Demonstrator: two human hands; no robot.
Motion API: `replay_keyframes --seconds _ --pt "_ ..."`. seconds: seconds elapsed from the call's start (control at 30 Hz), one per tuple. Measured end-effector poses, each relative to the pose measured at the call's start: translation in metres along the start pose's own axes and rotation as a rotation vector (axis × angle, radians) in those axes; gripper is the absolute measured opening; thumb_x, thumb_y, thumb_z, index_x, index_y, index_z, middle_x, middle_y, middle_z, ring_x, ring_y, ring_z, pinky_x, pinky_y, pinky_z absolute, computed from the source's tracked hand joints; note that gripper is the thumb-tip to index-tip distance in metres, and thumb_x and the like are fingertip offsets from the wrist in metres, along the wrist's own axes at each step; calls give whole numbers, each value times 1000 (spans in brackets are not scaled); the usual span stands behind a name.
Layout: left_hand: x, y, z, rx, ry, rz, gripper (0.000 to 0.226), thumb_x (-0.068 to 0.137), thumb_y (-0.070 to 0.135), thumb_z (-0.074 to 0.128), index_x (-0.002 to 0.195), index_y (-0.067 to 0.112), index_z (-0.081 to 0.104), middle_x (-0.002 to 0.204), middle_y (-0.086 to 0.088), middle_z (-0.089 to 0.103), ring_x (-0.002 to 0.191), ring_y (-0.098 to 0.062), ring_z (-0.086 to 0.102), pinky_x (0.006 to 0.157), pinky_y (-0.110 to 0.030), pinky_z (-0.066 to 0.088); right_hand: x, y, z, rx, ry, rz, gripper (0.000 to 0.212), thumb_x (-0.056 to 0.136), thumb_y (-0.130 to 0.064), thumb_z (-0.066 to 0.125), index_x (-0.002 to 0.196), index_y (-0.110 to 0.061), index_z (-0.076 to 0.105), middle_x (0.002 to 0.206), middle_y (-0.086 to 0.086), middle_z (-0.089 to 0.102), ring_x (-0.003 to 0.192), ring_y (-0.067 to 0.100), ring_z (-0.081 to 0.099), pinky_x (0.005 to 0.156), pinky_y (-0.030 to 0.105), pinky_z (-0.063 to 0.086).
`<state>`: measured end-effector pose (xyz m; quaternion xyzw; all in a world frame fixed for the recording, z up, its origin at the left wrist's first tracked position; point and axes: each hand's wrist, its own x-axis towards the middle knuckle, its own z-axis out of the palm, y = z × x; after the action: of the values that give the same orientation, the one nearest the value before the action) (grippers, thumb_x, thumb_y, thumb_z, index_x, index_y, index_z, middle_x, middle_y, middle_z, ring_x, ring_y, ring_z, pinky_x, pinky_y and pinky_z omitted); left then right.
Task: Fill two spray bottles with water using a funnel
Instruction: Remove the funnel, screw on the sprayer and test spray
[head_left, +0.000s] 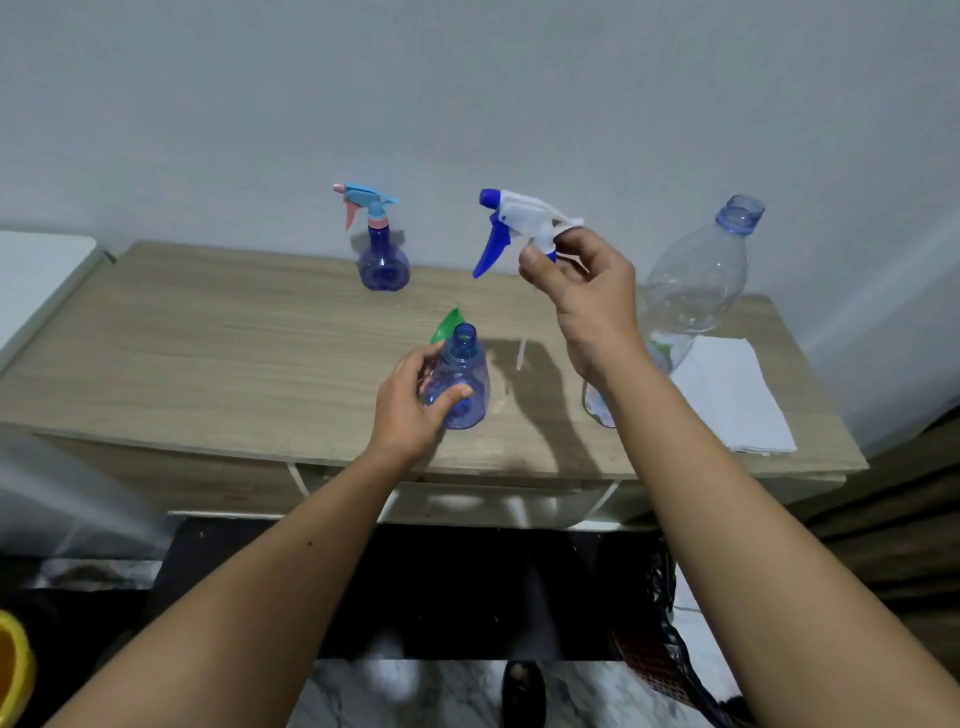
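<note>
**Holding an open spray bottle and its trigger head apart**

Standing at the near edge of the wooden table (208, 332), the small bottle (464, 384) is of clear blue plastic, round at the bottom, with an open threaded neck and no cap on it. The left hand (415, 410) wraps around its left side, fingers curled, the thumb pressed on the front of the bottle. Just behind the bottle neck, a green funnel (450, 325) shows only partly; I cannot tell if it lies on the table or leans on something.

The right hand (587, 296) is raised above the table and pinches the blue collar of a white and blue spray head (519, 223) between thumb and fingertips; the other fingers are folded. The blue trigger hangs down on the left.

Further back near the wall stands a second spray bottle (382, 249), same blue body, with a light blue and pink head screwed on. On the right, a large clear water bottle (696, 291) stands without cap, partly hidden by the right forearm. Beside it lies a folded white cloth (732, 395).

The table top is pale wood grain, and the wall (467, 93) behind is plain light grey. Below, the floor looks dark.
</note>
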<state>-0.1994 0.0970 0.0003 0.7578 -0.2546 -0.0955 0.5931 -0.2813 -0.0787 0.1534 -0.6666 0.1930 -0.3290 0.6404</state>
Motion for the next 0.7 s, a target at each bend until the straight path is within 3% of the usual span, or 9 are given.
replay_keyframes --seconds 0.1,0.2,0.4,0.53,0.7 --pt "1 0 0 2 -1 1 56 78 32 86 129 34 62 125 4 72 116 -16 70 106 -47 57 4 -20 12 95 -35 -37 28 90 -5 79 113 5 67 100 12 68 90 26 67 99 47 58" --pt "1 -1 0 -3 4 14 56 79 30 86 130 33 62 126 4 72 116 -16 70 107 -44 56 6 -32 22 169 -73 -65 28 91 -1 78 114 9 67 100 13 69 94 28 70 102 50 59" --pt "1 -3 1 3 0 20 58 85 13 90 131 35 62 128 5 71 117 -11 68 107 -36 56 3 -31 35 211 -90 -80 26 90 -3 78 113 5 67 99 7 68 94 31 72 102 51 59" --pt "1 -4 0 2 2 38 58 84 16 89 130 38 61 127 6 71 116 -11 68 106 -34 55 5 -35 39 221 -87 -111 31 92 -2 76 115 12 63 102 14 65 93 32 70 101 50 59" --pt "1 -7 1 -16 -5 33 57 86 15 88 134 32 62 128 7 71 117 -10 69 104 -30 55 5 -22 40 185 -98 -81 22 91 -3 77 108 2 65 102 14 68 94 33 72 100 48 60"
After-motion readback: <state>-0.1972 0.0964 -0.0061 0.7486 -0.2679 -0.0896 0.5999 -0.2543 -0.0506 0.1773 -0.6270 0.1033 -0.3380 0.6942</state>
